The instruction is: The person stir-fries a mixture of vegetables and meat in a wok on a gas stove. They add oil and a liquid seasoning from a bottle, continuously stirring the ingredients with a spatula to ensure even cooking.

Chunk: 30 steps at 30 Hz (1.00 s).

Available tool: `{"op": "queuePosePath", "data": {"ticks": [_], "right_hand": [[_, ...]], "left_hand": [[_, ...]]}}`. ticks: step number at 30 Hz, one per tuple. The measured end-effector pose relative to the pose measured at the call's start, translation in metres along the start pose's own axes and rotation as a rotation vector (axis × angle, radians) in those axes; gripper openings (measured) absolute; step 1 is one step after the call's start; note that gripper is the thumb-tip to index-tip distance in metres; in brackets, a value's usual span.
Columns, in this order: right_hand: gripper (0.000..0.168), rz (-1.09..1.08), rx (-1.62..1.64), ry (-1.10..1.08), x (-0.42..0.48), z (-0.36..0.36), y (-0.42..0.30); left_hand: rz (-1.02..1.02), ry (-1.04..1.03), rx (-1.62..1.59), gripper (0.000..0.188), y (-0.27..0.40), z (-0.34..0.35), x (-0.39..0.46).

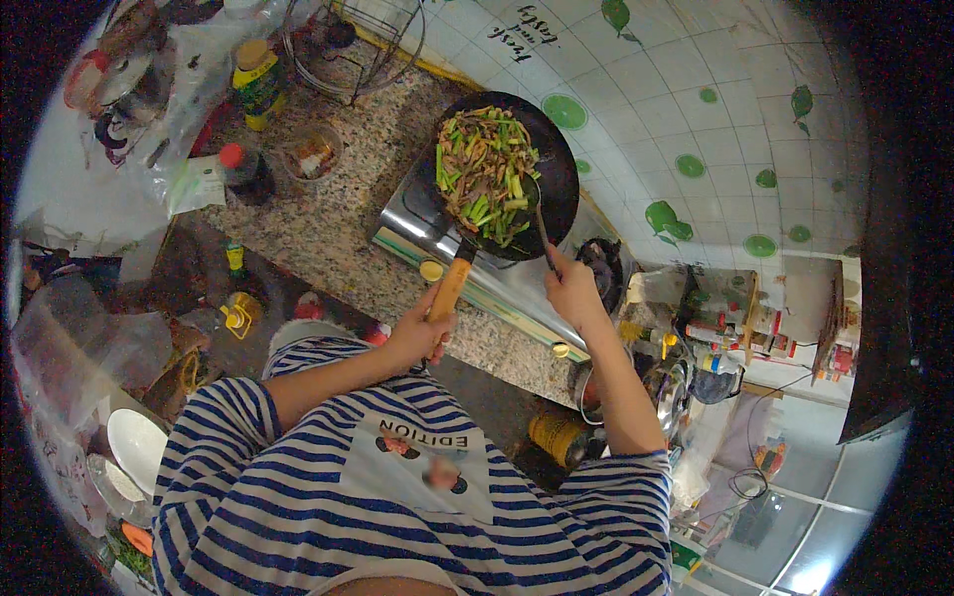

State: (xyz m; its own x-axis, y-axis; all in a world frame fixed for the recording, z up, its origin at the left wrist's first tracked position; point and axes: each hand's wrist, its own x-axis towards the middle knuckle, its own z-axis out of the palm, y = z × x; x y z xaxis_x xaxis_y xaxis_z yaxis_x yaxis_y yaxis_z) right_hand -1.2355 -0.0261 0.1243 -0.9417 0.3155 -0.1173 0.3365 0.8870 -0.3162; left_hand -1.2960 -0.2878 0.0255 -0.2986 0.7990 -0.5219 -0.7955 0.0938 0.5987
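A black wok (555, 164) sits over the left part of a two-knob gas stove (417, 216). In it lies a heap of cut green stalks mixed with brown strips (488, 171), mostly towards the wok's left side. My left hand (417, 331) is closed around the wok's wooden handle (451, 287). My right hand (577, 290) grips the dark handle of a metal spatula or ladle (540, 212), which reaches down into the wok at the food's right edge. Its working end is partly hidden by the food.
On the speckled counter (350, 223) stand a clear bowl of seasonings (313, 153), a red-capped dark bottle (242, 167), a yellow-green bottle (257, 86) and a wire rack (358, 56). A second burner (600, 268) lies right of the wok. The tiled wall (656, 134) rises behind.
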Motion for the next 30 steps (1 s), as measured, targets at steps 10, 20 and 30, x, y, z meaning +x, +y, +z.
{"op": "queuePosePath", "data": {"ticks": [10,20,30], "right_hand": [[0.06,-0.054,-0.587,-0.277,-0.061,-0.014,-0.074],[0.061,0.091,-0.725,-0.07,-0.004,-0.033,-0.022],[0.08,-0.194,-0.868,-0.084,0.044,0.026,-0.014]], "left_hand": [[0.023,0.018,-0.01,0.071,0.001,0.0,-0.001],[-0.005,0.03,-0.002,0.07,0.007,0.004,-0.004],[-0.02,0.03,-0.091,0.07,0.001,-0.002,-0.002]]}}
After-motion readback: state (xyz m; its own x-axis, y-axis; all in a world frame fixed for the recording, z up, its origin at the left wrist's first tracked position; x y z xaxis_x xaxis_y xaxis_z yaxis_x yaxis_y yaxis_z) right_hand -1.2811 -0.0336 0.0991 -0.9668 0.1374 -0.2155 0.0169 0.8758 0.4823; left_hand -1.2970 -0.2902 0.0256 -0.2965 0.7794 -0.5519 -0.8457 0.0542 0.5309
